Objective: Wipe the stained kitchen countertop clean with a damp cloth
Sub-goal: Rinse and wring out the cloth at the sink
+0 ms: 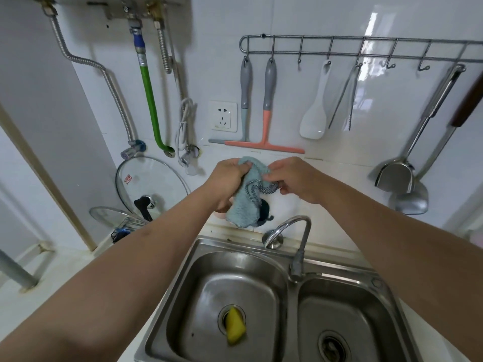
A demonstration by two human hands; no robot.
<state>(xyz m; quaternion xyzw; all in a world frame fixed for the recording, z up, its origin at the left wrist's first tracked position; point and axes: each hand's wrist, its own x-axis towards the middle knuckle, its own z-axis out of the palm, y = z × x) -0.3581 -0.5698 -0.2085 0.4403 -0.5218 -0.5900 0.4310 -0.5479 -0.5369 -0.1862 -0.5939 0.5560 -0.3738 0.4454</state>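
Pale blue terry cloth [247, 202], edged in dark-and-white stitching, is hanging bunched in the air above the strip of white countertop [326, 231] behind the double steel sink [292, 304], just beyond the curved faucet [295, 231]. The left hand [227, 178] is gripping the upper fold in a closed fist; the right hand [295, 178] is pinching the stitched edge between thumb and fingertips. Risks, as judged: the loose lower end is dangling close to the faucet and could be snagging on it or dragging through the brownish grime along the sink rim; a slack pinch could be letting the cloth drop into the left basin beside the yellow sponge [235, 329]; wiping with it wadded could be smearing stains; the glass lid [151, 184] leaning at the wall could be getting knocked.
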